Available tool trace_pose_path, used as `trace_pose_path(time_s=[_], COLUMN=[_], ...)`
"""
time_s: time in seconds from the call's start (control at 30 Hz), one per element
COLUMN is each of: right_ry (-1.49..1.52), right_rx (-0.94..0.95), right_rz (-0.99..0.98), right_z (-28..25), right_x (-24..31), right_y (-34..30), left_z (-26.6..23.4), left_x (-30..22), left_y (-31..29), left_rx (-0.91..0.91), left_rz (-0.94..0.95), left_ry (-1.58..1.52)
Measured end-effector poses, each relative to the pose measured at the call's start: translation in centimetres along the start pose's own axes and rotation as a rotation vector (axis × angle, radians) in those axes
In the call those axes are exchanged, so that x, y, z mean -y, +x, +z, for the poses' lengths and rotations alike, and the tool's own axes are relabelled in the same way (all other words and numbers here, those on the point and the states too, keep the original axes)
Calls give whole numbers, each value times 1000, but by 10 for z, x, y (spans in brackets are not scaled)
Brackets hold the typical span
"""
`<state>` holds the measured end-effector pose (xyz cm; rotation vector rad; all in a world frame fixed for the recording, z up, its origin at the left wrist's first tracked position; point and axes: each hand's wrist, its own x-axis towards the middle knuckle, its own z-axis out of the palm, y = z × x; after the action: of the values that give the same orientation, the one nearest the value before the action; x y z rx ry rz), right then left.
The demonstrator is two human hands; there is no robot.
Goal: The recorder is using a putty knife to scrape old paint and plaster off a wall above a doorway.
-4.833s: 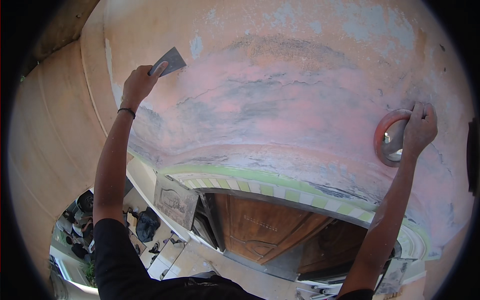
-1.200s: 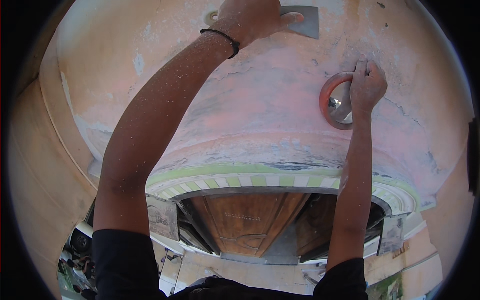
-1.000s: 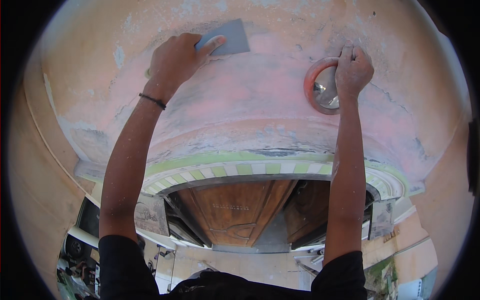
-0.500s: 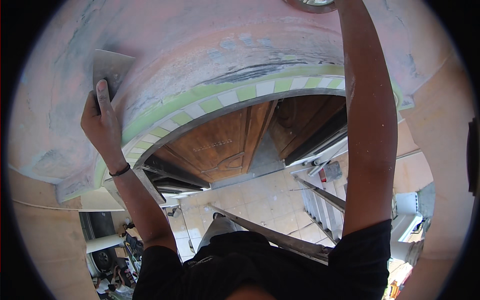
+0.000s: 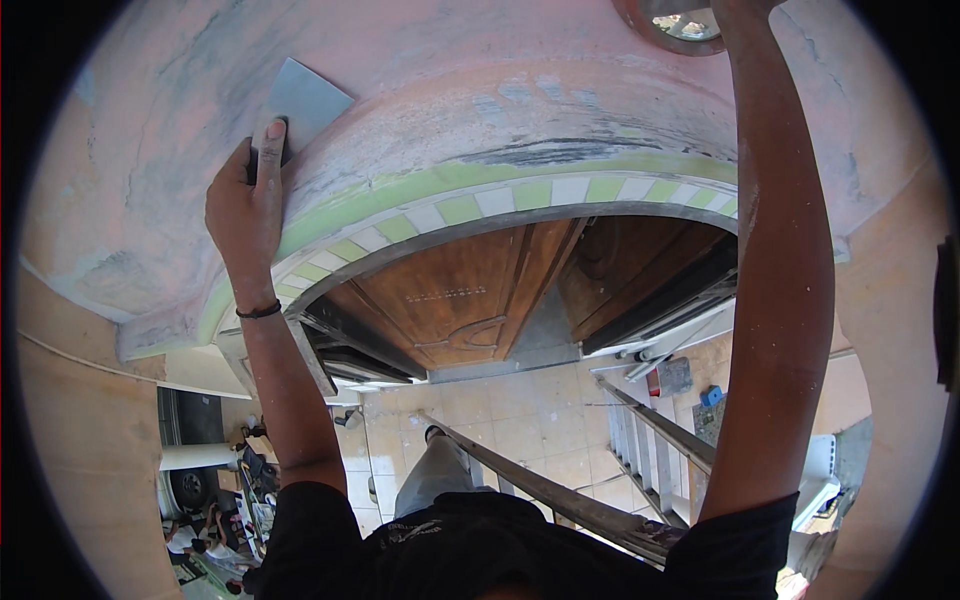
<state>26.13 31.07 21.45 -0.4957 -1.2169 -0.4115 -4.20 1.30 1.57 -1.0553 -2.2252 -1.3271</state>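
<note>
The scraper (image 5: 308,98) is held in the left hand (image 5: 248,200), against the upper left of the wall (image 5: 430,40) as seen from the head. The thumb is laid along the blade's near face and the other fingers are curled behind, so the grip is closed on the scraper; the handle is mostly hidden. Whether the blade's edge is touching the wall cannot be told.

The right hand (image 5: 745,6) is cut off by the top edge. Its fingers are out of view, so whether they are clenched on the dish (image 5: 645,27) just beside it cannot be told. Only the lower part of the dish is shown, with a reddish rim and a shiny middle.

The right end of the arch (image 5: 480,207) is covered by the right forearm. Below, 2 doors (image 5: 450,300) are seen, and the ladder (image 5: 560,490) is partly hidden by the shirt (image 5: 470,540). At lower left, people (image 5: 195,540) are too small to be made out.
</note>
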Motion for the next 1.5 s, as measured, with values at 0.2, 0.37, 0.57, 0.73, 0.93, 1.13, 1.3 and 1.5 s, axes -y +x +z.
trace_pose_path(time_s=[0.2, 0.37, 0.57, 0.73, 0.93, 1.13, 1.3, 1.5], right_ry=[-13, -2, -50, -15, -36, -86, 42, 19], right_rx=[-23, -16, -34, -24, -11, -13, -43, 0], right_rz=[-5, 4, -22, 25, 49, -46, -57, -23], right_z=[4, 5, 6, 4, 3, 2, 3, -6], right_x=[-1, 1, -2, 2, 5, -2, 1, 6], right_y=[-6, -8, -9, -9, -11, -9, -15, -10], left_z=[-2, -5, -3, -2, -2, -4, -6, -3], left_x=[-3, 1, -2, -1, 1, -2, 7, 7], left_y=[-1, -1, -1, -1, -2, -2, -4, 0], left_rx=[7, -1, 18, 8, 5, -6, 18, -69], left_rz=[47, 72, 48, 58, 67, 100, 88, 240], left_ry=[48, 40, 52, 23, 3, 16, 15, -169])
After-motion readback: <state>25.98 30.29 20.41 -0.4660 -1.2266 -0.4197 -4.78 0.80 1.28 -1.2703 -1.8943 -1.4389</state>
